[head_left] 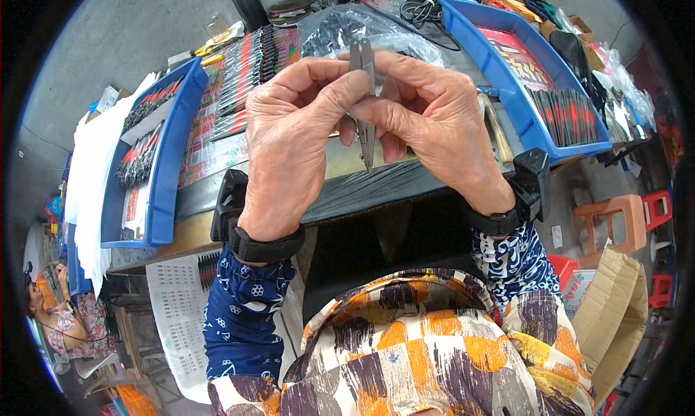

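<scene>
Both hands are raised close in front of the camera, gripping one small metal folding tool (364, 97) between them. My left hand (293, 137) pinches its upper part with thumb and fingers. My right hand (434, 119) holds it from the other side, fingers curled round its middle. The tool stands upright: two flat steel handles stick up above the fingers and a pointed tip hangs below. Each wrist carries a black band with a small black device.
A blue tray (170, 148) of dark packaged tools lies at left, another blue tray (507, 83) at right. Rows of carded tools (246, 76) and a clear plastic bag (340, 25) sit behind. A cardboard box (615, 300), red stools and a seated person (65, 322) are around.
</scene>
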`<action>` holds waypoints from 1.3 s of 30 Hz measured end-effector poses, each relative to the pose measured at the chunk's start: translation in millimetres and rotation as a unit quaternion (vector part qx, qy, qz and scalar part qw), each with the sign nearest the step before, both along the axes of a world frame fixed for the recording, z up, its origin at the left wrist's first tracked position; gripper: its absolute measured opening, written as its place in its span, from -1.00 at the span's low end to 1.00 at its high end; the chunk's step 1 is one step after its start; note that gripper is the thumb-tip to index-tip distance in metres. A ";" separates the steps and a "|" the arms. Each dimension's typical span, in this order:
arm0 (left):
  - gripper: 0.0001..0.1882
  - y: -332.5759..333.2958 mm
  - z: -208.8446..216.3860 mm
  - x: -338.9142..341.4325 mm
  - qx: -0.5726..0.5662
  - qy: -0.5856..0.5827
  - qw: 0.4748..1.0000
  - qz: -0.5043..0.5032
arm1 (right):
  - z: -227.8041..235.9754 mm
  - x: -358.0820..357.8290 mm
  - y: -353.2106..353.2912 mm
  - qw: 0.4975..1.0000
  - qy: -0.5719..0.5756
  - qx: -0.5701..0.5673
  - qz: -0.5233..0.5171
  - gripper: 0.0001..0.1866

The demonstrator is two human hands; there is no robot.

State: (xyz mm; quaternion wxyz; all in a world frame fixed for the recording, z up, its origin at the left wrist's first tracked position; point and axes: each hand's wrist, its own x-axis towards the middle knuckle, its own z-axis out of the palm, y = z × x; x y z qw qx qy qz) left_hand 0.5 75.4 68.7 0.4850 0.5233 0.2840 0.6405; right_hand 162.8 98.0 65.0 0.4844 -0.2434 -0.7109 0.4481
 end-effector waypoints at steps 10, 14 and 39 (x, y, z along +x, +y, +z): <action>-0.83 0.3 -12.3 -0.4 -0.022 0.009 1.000 0.015 | -13.4 -1.6 1.1 1.000 0.002 0.001 -0.005 -0.58; -0.82 -1.7 -17.7 -0.3 -0.040 0.008 0.999 0.018 | -18.1 -2.0 -0.3 1.000 0.006 -0.015 0.003 -0.58; -0.83 -3.9 -49.1 -5.5 -0.172 -0.075 0.982 -0.011 | -32.1 -3.3 -1.6 0.992 -0.018 -0.120 0.045 -0.67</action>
